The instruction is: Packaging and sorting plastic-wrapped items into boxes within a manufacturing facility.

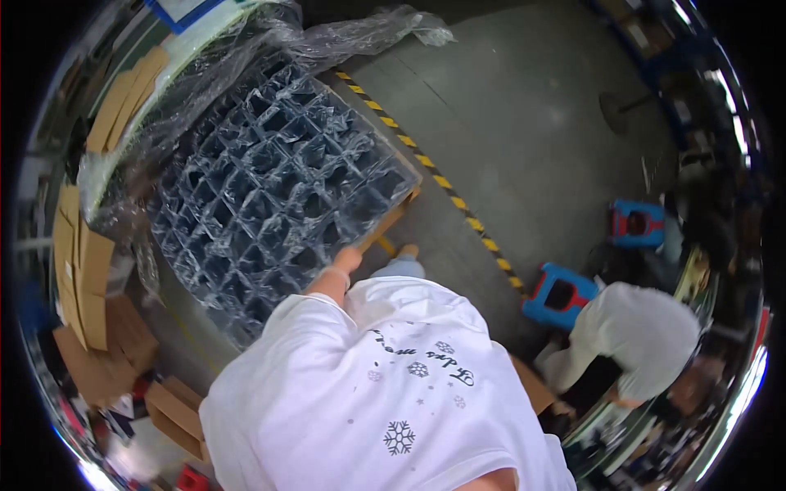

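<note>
My left hand (349, 259) reaches forward from my white sleeve to the near edge of a big stack of dark grid trays (270, 188) with several square cells. Clear plastic film (246, 49) is wrapped loosely over the stack and bunched up at its far side. The hand touches the stack's edge close to its wooden base (391, 222). Its fingers are too small and hidden to show a grip. My white shirt with snowflake prints (385, 385) fills the lower middle. My right hand is out of sight.
Flat cardboard sheets and boxes (82, 270) line the left side. Yellow-black floor tape (442, 176) runs diagonally over the grey floor. Two blue-and-red stools (561, 295) stand at the right, beside a bent-over person in a white shirt (630, 335).
</note>
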A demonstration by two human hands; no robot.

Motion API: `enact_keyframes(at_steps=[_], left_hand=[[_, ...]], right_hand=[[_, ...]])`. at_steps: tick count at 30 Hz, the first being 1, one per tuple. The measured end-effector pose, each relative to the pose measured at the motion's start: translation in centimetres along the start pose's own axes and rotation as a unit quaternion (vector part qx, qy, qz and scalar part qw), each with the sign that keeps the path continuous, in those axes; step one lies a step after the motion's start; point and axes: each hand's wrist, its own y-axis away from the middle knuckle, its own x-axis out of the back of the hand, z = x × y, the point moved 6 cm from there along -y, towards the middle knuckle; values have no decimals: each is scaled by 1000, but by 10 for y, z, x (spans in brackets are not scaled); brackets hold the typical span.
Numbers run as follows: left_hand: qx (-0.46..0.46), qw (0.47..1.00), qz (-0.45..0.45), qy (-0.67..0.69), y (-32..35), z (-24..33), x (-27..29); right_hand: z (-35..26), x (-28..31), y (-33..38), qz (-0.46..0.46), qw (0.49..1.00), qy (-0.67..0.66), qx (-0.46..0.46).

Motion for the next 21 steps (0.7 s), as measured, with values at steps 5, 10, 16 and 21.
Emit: enact_keyframes(at_steps=[5, 10, 16, 21], left_hand=[[-116, 932, 178, 294, -46, 186, 108], [-34, 891, 284, 352, -66, 197, 152], [237, 939, 249, 23, -19, 45, 50], [368, 798, 298, 372, 33, 60, -62]], right_hand=[[-117, 36, -81, -71, 992, -89, -56], [-240, 121, -181, -107, 984, -68, -123], [-431, 147, -317, -156, 965, -31, -211], [-668, 111, -527, -128, 957, 211, 151]])
